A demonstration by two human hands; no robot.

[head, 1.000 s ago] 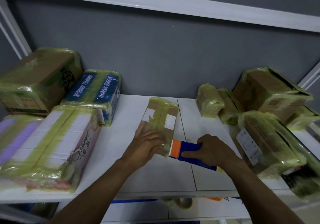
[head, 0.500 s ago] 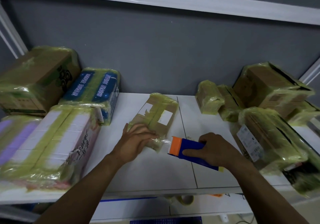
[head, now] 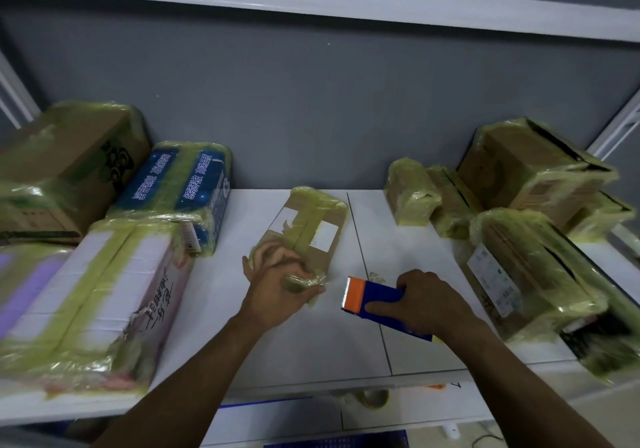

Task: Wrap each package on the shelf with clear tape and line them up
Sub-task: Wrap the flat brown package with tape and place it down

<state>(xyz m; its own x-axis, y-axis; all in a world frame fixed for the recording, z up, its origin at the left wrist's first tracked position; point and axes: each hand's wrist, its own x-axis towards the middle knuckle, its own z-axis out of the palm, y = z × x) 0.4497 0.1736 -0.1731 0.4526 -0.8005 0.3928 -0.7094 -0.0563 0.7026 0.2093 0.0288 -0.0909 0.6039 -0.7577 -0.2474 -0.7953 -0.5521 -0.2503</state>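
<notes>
While the small taped package [head: 313, 226] lies at frame centre on the white shelf [head: 304, 347], the left hand [head: 277, 291] curls its fingers around the package's near end. Right of centre, the right hand [head: 427, 304] grips the blue-and-orange tape dispenser [head: 375, 295], apart from the package.

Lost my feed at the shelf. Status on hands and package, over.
Left hand grips near end of small brown package. Right hand holds tape dispenser, apart from the package. Wrapped boxes flank both sides, none between.
</notes>
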